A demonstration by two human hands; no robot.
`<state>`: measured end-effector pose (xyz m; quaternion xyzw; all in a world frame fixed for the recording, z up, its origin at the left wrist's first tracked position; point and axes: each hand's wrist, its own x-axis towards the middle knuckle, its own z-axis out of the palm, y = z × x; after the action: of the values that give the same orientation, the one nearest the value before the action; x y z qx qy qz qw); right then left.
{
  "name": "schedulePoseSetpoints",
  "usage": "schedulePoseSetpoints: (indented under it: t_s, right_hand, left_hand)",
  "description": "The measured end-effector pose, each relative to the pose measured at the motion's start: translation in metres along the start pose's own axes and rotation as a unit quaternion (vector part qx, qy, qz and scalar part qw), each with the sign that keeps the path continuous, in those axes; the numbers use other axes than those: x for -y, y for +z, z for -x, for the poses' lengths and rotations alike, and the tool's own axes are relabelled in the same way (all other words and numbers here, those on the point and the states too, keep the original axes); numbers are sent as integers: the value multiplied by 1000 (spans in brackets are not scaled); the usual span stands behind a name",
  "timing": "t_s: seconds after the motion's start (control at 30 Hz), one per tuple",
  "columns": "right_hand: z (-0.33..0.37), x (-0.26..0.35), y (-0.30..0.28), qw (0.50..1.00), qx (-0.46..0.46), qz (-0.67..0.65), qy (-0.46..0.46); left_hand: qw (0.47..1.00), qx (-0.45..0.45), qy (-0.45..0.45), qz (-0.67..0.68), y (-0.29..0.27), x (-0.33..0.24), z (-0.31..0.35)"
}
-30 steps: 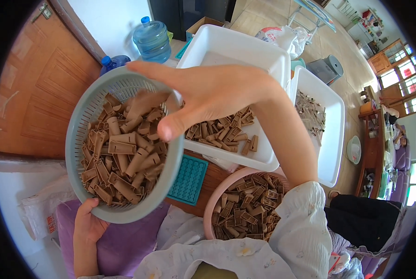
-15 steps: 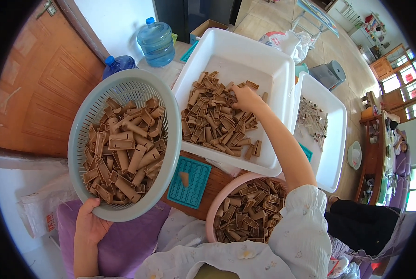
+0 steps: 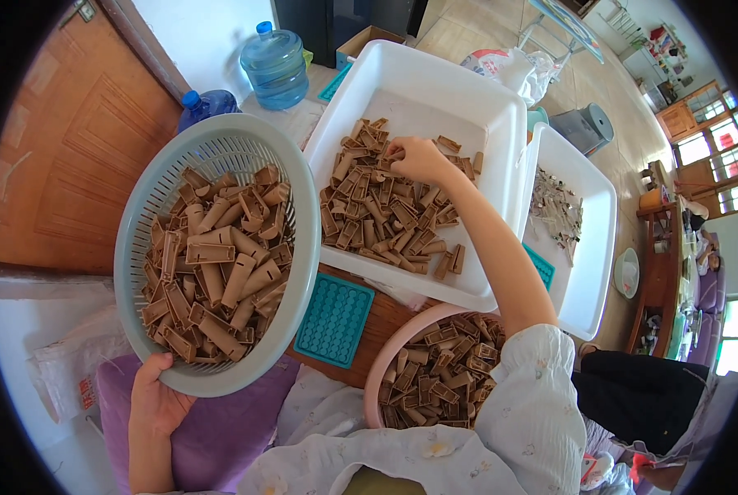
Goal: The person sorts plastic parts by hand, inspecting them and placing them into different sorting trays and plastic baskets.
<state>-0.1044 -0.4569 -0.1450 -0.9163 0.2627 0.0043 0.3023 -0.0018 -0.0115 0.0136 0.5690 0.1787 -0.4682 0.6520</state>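
My left hand grips the lower rim of a tilted grey slotted plastic basket, its thumb over the edge. Many brown half-round plastic pieces fill the basket. To its right, my right hand reaches into a big white tub, over a heap of the same brown pieces. Its fingers are bent together at the heap; whatever they pinch is hidden. Nearer me, a pink basin holds more brown pieces, partly covered by my right sleeve.
A teal studded mat lies on the wooden surface between basket and basin. Another white tub with small thin parts stands at right. Blue water jugs stand behind the basket, beside a wooden door. A grey bin is farther off.
My right hand has shifted left over the heap, its fingers drawn in. The brown piece seen over the teal mat is gone from there. The grey basket has moved slightly left.
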Motion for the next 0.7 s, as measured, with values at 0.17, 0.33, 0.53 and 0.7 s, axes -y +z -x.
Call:
schedulePoseSetpoints:
  t_s: [0.17,0.33,0.53,0.7]
  right_hand:
    - [-7,-2,11,995,31,91,-22]
    - [1,2,7,993,46,96,-46]
    - [5,-9,-15,1000,-17,13,-4]
    - [-9,-18,-24,998,-68,-13,-9]
  left_hand:
    - [1000,-24,6,10,1,1,0]
    - [1000,6,-2,8,-3,0,-1]
    - [1000,7,-10,12,-4,-1,0]
    - [1000,-1,-9,19,-4,0,-1]
